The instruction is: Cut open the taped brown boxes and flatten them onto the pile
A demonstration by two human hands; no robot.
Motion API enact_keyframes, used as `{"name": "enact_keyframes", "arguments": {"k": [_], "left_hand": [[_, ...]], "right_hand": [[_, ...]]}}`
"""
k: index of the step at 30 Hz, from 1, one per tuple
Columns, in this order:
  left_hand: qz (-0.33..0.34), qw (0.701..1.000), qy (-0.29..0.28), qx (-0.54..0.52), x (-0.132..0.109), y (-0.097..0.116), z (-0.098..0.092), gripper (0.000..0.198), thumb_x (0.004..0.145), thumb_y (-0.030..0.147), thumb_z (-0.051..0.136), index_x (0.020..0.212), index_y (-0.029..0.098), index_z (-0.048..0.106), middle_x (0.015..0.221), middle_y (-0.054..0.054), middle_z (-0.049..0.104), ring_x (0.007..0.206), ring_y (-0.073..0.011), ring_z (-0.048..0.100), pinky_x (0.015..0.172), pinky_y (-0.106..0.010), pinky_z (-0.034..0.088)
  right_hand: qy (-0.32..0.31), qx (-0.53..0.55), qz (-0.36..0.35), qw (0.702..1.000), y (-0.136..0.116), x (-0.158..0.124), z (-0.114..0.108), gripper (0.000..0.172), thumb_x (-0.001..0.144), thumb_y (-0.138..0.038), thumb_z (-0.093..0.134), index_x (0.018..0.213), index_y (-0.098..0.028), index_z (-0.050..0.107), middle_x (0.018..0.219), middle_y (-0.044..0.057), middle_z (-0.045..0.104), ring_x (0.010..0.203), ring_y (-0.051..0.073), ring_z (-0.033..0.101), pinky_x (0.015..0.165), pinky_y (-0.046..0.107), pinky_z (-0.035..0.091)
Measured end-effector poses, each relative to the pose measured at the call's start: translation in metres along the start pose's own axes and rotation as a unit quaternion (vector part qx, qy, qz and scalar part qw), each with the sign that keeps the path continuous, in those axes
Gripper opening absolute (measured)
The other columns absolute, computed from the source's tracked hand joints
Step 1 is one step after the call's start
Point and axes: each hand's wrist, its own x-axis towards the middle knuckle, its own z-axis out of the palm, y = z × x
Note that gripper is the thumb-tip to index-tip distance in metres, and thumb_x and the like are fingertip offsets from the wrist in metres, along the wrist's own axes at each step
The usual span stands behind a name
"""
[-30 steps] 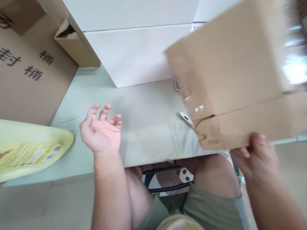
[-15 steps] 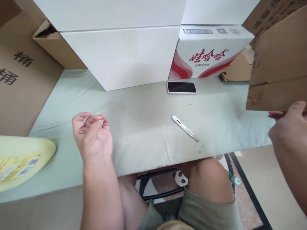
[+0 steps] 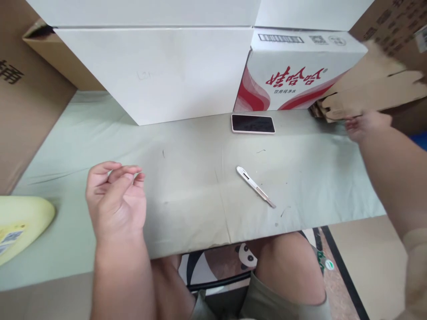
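Note:
My right hand (image 3: pixel 367 124) is stretched far out to the right, with its fingers closed at the near edge of a flat brown cardboard piece (image 3: pixel 376 95). Motion blurs it a little. That cardboard lies on other cardboard beside the printed box. Palm up, my left hand (image 3: pixel 116 195) hovers above the left part of the table, its fingers curled and the thumb against them; nothing shows in it. A white utility knife (image 3: pixel 255 186) rests on the cloth between my hands, its tip towards me. Behind it lies a phone (image 3: pixel 253 124) with a dark screen.
The table has a pale green cloth (image 3: pixel 193 178). A large white box (image 3: pixel 160 75) and a white-and-red printed box (image 3: pixel 296 75) stand at the back. Brown cartons (image 3: pixel 20 115) rise on the left, near a pale yellow bottle (image 3: pixel 26 222). My knees are under the front edge.
My right hand has moved away from me with the cardboard, which was held up and now lies low on the stack. The view has shifted slightly; my left hand keeps its curled shape.

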Motion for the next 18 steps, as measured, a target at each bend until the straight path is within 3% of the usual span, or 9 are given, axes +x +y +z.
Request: {"name": "enact_keyframes", "arguments": {"k": [3, 5, 12, 18], "left_hand": [[0.001, 1.000, -0.017, 0.009, 0.001, -0.003, 0.001, 0.039, 0.043, 0.012, 0.078, 0.076, 0.023, 0.062, 0.058, 0.007, 0.066, 0.067, -0.0162, 0.062, 0.070, -0.033, 0.044], [0.001, 1.000, -0.020, 0.017, 0.000, -0.004, 0.002, 0.036, 0.043, 0.012, 0.078, 0.074, 0.024, 0.064, 0.057, 0.006, 0.065, 0.067, -0.0168, 0.061, 0.070, -0.034, 0.044], [-0.011, 1.000, 0.000, 0.024, -0.003, -0.003, 0.004, 0.031, 0.041, 0.013, 0.078, 0.068, 0.025, 0.068, 0.055, 0.006, 0.066, 0.067, -0.0168, 0.060, 0.069, -0.033, 0.045], [0.006, 0.999, -0.028, 0.022, -0.002, -0.004, 0.000, 0.030, 0.046, 0.014, 0.080, 0.070, 0.024, 0.067, 0.058, 0.004, 0.065, 0.066, -0.0159, 0.061, 0.069, -0.034, 0.046]], "right_hand": [[-0.023, 0.041, 0.105, 0.993, 0.011, -0.010, 0.016, 0.028, 0.094, 0.004, 0.041, 0.098, -0.024, 0.040, 0.086, 0.000, 0.058, 0.057, 0.002, 0.060, 0.065, 0.029, 0.043], [-0.034, 0.055, 0.131, 0.989, 0.017, -0.017, 0.022, 0.030, 0.092, 0.002, 0.049, 0.100, -0.025, 0.040, 0.086, -0.003, 0.056, 0.062, 0.005, 0.066, 0.067, 0.029, 0.045], [0.007, 0.009, 0.145, 0.989, 0.013, -0.020, 0.030, 0.026, 0.093, 0.004, 0.038, 0.089, -0.022, 0.042, 0.086, -0.001, 0.055, 0.058, 0.003, 0.058, 0.067, 0.032, 0.042], [-0.108, -0.024, 0.136, 0.984, 0.001, -0.016, 0.028, 0.019, 0.099, -0.006, 0.055, 0.090, -0.020, 0.047, 0.089, 0.001, 0.058, 0.065, 0.005, 0.058, 0.063, 0.028, 0.040]]}}
